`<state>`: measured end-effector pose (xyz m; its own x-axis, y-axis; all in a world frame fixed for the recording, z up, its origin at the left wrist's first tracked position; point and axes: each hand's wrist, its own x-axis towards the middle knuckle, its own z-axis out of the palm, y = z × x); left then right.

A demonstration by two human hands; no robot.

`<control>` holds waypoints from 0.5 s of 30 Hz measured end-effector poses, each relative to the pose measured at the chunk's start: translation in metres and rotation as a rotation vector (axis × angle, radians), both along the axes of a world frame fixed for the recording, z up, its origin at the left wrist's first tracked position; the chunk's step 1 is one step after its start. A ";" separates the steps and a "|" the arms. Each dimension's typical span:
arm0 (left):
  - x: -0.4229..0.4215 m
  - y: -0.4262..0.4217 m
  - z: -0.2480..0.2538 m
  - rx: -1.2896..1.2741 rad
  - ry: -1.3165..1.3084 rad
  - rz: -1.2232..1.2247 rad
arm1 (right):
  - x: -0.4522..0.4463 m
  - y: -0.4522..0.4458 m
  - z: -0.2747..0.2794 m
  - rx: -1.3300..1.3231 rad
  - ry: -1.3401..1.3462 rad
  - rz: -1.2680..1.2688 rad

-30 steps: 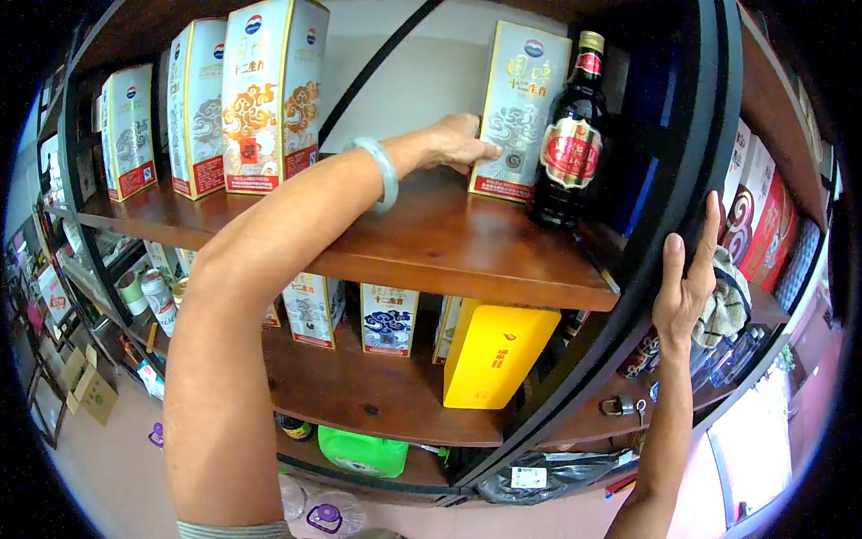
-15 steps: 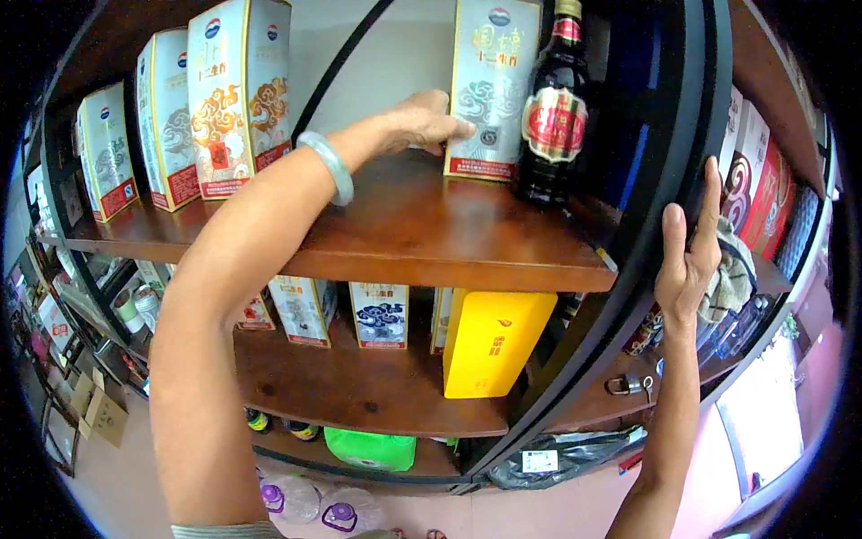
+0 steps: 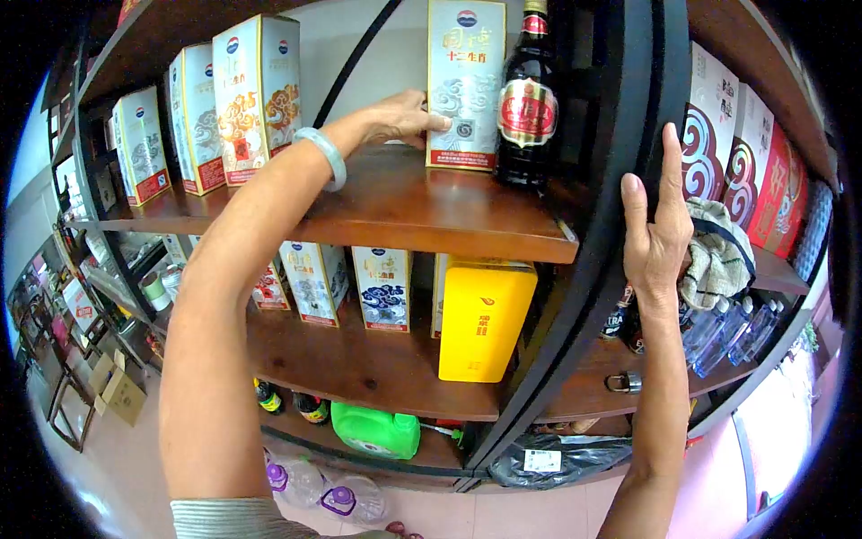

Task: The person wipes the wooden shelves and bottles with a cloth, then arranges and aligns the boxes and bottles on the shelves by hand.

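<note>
On the upper wooden shelf (image 3: 404,211), my left hand (image 3: 401,117) holds the left edge of an upright white liquor box (image 3: 465,85). The thumb lies on the box's front, and the other fingers are partly hidden at its side. Close to the box's right stands a dark bottle (image 3: 527,112) with a red and white label. My right hand (image 3: 660,238) rests against the black shelf post (image 3: 642,99), its fingers stretched upward and apart, holding nothing.
Several similar boxes (image 3: 256,99) stand at the left of this shelf. Below are more boxes (image 3: 383,287), a yellow box (image 3: 487,323) and a green jug (image 3: 375,431). Right of the post are a cloth (image 3: 718,256) and red and white boxes (image 3: 777,193). Plastic bottles (image 3: 346,499) stand on the floor.
The view has turned slightly right and down, so the shelves appear further left and higher. My left hand stays on the liquor box, and my right hand remains at the post.
</note>
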<state>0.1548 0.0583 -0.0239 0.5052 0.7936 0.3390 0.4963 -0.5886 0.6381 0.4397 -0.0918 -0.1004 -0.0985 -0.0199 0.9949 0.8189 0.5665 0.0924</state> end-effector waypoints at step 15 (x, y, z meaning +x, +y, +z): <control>-0.168 -0.082 -0.024 1.394 0.210 0.897 | -0.003 0.000 -0.002 -0.071 0.048 -0.043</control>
<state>-0.0129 -0.0241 -0.0475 0.2136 0.0067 0.9769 0.9710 -0.1115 -0.2116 0.4367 -0.0915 -0.1024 -0.0496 0.0537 0.9973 0.8451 0.5345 0.0133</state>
